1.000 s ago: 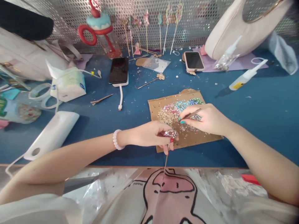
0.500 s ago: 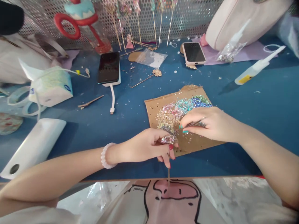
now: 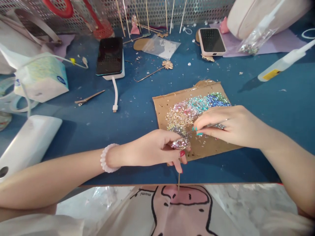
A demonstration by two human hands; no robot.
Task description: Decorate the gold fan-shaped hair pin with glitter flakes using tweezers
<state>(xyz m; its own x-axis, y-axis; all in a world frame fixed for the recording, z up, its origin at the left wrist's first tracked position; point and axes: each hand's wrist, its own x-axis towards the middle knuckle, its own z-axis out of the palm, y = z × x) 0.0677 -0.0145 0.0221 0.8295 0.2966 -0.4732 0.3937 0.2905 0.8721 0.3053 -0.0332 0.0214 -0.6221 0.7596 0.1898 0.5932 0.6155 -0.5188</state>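
Note:
Fingers of my left hand (image 3: 157,149) are closed round a thin wooden stick (image 3: 179,178). At the stick's top is a piece covered in shiny sequins (image 3: 180,143), held over the near-left edge of a cardboard sheet (image 3: 209,147). My right hand (image 3: 228,126) pinches thin metal tweezers (image 3: 211,125); their tips point at the sequined piece, close to it, though whether they touch or grip anything is too small to tell. Loose sequins (image 3: 180,114) lie on the cardboard in patches of gold, pink, turquoise, blue and green.
Beyond the cardboard lie a gold leaf-shaped hairpin (image 3: 167,65), a white-cased phone (image 3: 211,42) and a glue bottle (image 3: 280,67). To the left are a black phone (image 3: 110,56) with a cable, a hair clip (image 3: 90,97), a tissue pack (image 3: 43,78) and a white device (image 3: 29,144).
The view has tilted down slightly, so things at the back sit higher. Both hands keep their grips, and the sequined piece looks turned a little, showing more of its surface.

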